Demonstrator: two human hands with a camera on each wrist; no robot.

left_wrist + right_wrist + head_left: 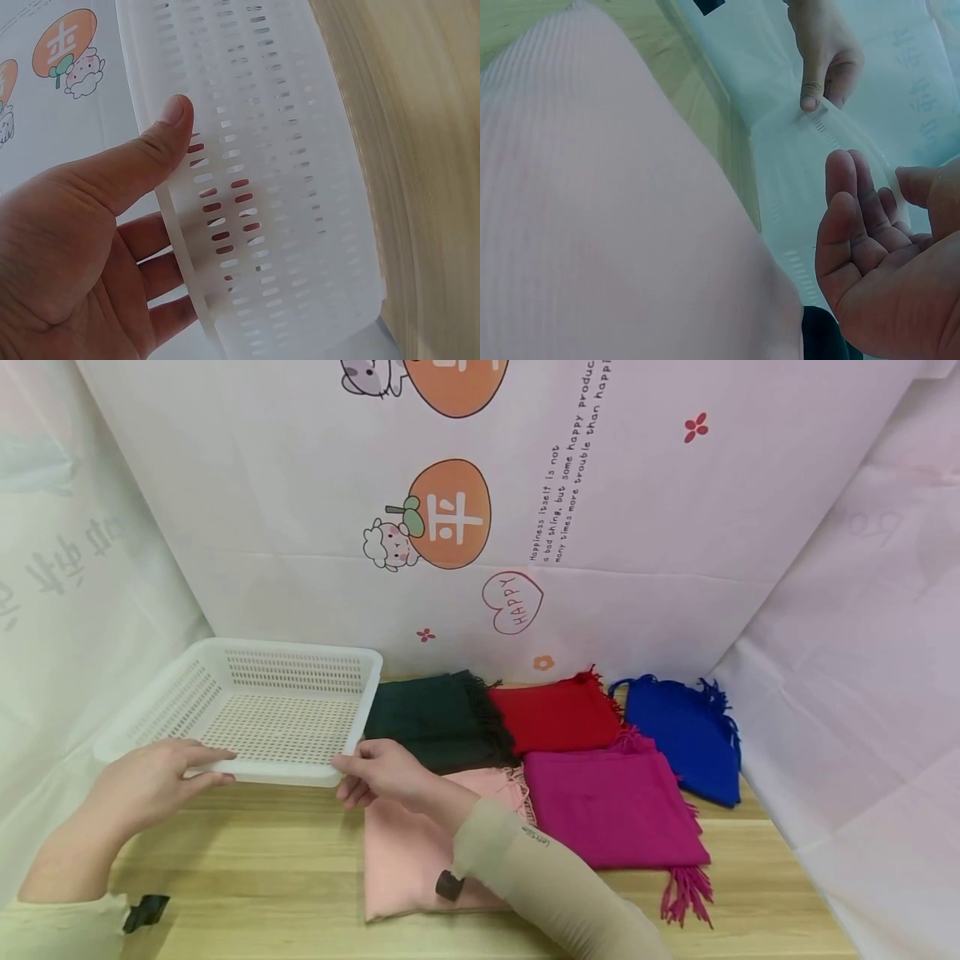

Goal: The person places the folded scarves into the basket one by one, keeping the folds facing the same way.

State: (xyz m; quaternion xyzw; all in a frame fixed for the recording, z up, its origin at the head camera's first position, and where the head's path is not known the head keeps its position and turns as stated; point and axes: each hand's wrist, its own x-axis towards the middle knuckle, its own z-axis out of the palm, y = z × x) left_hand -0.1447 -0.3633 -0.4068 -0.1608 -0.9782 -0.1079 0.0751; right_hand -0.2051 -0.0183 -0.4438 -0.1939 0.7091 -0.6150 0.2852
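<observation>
A white plastic basket (281, 727) with slotted walls stands at the left against the backdrop, with nothing in it. My left hand (153, 781) grips its near rim toward the left corner; in the left wrist view the thumb lies on the outer wall (277, 165) and the fingers reach over the rim. At the near right corner my right hand (384, 770) holds the rim, thumb on top and the other fingers curled outside, as the right wrist view also shows. A folded pink scarf (420, 860) lies below the right forearm, partly covered by it.
Right of the basket lie a folded dark green scarf (435, 718), a red one (558, 717), a magenta one (607, 810) and a blue one (682, 735), all fringed. White printed cloth (637, 510) walls off the back and both sides of the wooden table (262, 877).
</observation>
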